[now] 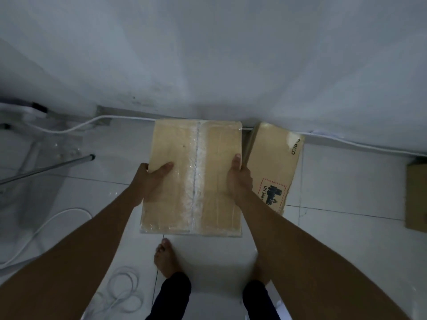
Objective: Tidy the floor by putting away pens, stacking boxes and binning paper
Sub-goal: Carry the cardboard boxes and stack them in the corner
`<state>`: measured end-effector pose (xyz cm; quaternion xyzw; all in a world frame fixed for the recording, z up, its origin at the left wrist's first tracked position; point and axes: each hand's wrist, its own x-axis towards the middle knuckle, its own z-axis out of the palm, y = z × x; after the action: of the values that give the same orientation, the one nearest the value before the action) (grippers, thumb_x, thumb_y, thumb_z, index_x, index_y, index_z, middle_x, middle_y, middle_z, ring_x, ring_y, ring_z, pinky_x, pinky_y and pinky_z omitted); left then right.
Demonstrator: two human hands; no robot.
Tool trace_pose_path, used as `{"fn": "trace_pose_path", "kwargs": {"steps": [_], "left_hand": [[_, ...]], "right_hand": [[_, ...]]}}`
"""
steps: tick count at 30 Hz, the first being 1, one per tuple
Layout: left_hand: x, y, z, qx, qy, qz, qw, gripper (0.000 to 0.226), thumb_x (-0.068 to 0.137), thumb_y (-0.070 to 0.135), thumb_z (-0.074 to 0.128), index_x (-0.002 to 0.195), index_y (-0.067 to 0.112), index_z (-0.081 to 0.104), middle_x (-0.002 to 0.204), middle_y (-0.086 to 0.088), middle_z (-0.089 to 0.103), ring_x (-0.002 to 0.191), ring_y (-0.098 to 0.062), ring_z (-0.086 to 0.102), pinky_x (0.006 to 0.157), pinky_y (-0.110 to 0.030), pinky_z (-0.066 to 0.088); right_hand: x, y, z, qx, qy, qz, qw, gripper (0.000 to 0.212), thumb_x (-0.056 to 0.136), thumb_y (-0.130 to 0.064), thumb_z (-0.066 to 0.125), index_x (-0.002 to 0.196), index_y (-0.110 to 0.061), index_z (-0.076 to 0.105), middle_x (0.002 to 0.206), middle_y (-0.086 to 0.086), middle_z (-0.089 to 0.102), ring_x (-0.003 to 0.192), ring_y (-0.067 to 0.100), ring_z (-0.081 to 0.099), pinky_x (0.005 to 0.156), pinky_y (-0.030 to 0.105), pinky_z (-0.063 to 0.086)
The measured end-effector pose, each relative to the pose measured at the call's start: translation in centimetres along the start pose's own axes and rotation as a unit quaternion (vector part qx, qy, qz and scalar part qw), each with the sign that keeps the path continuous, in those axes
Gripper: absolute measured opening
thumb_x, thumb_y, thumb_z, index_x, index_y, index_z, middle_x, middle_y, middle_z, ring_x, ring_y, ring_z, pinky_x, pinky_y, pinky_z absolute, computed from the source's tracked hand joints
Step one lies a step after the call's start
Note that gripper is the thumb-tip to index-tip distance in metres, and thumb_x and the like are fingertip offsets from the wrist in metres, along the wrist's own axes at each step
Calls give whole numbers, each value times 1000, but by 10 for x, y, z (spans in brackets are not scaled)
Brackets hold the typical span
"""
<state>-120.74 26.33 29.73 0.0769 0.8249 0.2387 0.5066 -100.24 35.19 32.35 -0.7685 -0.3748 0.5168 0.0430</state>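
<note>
A taped cardboard box [194, 144] fills the middle of the head view, its top facing me, close to the white wall. My left hand [151, 179] grips its left edge with the thumb lying on the top face. My right hand [239, 179] grips the right edge the same way. A second cardboard box [275, 162] with a red-framed label stands on the floor just to the right, touching or nearly touching the held box. Whether the held box rests on the floor or hangs above it, I cannot tell.
A third box [417, 197] shows at the right edge. A white cable [76, 128] runs along the wall base, and more coiled cable [122, 289] lies by my bare feet [165, 257]. A metal rod [46, 168] and a clear stand sit at the left.
</note>
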Motion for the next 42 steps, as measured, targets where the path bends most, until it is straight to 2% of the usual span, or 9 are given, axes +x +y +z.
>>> {"fn": "trace_pose_path", "kwargs": {"steps": [3,5,10,14,21,24,33,39,42], "left_hand": [[-37,17,-3,-34,-4,5,999,69,74,54,72,119,17,35,114,-3,51,82,-14,57,58,-30,47],[-70,27,-5,-41,-18,0,999,75,74,53,73,127,16,34,115,-3,51,88,-19,58,66,-34,49],[-146,56,-11,-47,-36,19,998,85,76,56,69,140,15,32,129,-8,52,98,-25,57,76,-38,49],[-213,84,-24,-56,-45,26,997,86,72,62,68,140,17,40,131,-9,56,107,-30,59,86,-43,51],[-320,136,-46,-77,-65,70,992,64,79,54,67,128,14,54,113,-9,64,93,-28,64,79,-39,53],[-361,161,-54,-79,-73,97,989,57,80,51,67,122,14,57,105,-7,64,88,-26,64,76,-35,52],[-438,210,-64,-71,-86,166,980,73,77,58,68,130,10,54,121,-11,63,95,-26,63,80,-35,52],[-460,227,-65,-41,-108,184,976,85,71,64,69,135,10,50,126,-11,61,104,-30,62,93,-46,52],[-461,232,-61,-34,-121,186,974,83,74,61,68,135,8,49,127,-13,60,107,-32,61,93,-46,51]], "right_hand": [[-30,-7,-28,-15,6,-29,999,69,96,-63,15,137,-19,48,132,13,56,119,35,53,101,44,38],[-56,-12,-54,-18,14,-49,999,67,97,-60,15,137,-17,48,132,13,56,119,34,53,99,41,39],[-115,-31,-115,-28,31,-54,998,65,99,-56,17,135,-14,50,130,13,57,119,33,53,98,38,38],[-161,-52,-162,-45,37,-74,996,67,98,-59,16,135,-15,51,130,14,58,119,34,54,99,39,38],[-235,-91,-233,-58,44,-107,992,73,97,-60,14,129,-10,56,122,17,61,111,34,58,97,41,42],[-267,-107,-265,-53,54,-110,991,74,97,-61,15,128,-7,55,126,19,59,115,35,56,100,43,41],[-328,-129,-331,-40,74,-139,987,79,95,-64,22,135,1,44,136,21,49,124,36,49,102,41,37],[-345,-134,-357,-27,86,-137,986,83,94,-66,22,136,3,41,137,23,48,124,38,48,105,45,38],[-349,-131,-362,-19,102,-127,986,85,93,-67,22,138,3,39,139,23,47,125,37,47,105,45,37]]}}
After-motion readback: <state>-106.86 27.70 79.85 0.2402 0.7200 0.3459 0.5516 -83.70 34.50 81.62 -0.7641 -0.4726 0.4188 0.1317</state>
